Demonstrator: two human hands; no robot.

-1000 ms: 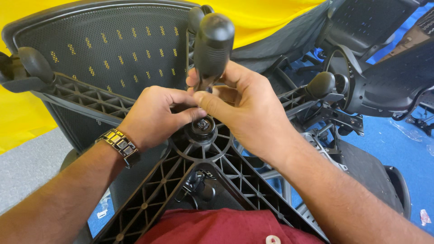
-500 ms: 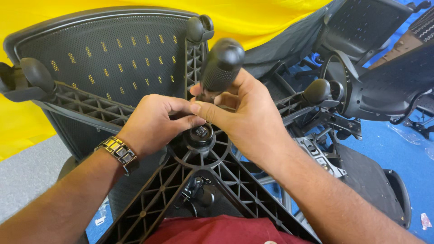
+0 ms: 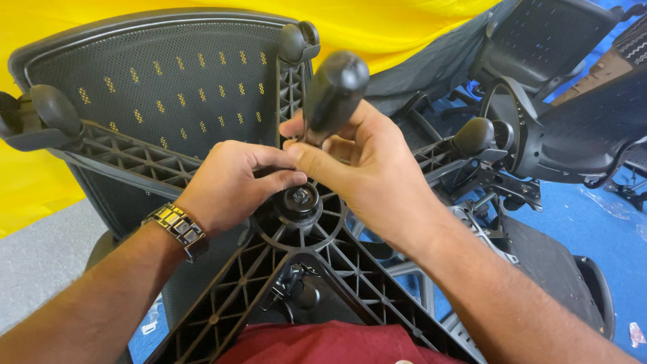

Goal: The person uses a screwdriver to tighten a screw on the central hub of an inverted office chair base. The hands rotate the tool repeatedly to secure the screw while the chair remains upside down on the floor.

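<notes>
Both of my hands meet over the hub [image 3: 300, 199] of the upturned chair base [image 3: 296, 269], whose ribbed black arms spread out toward me and toward the mesh chair back [image 3: 168, 87]. My right hand [image 3: 367, 182] is closed around a black-handled tool [image 3: 330, 94], thumb and fingers wrapped about its lower end; its thick grip stands up and tips to the right. A second ago that grip stood nearer upright — it has since leaned over and the hand has shifted slightly, so I judge the tool is being turned or worked at the hub rather than lifted clear. My left hand [image 3: 232, 185], with the metal watch [image 3: 176, 229] at the wrist, has its fingers curled and pressed together against the right thumb, pinching at something just above the hub's round centre fitting; I cannot tell what, for the fingers hide it. Castors [image 3: 472, 135] sit at the ends of the arms — another is at the far left [image 3: 54, 111].
</notes>
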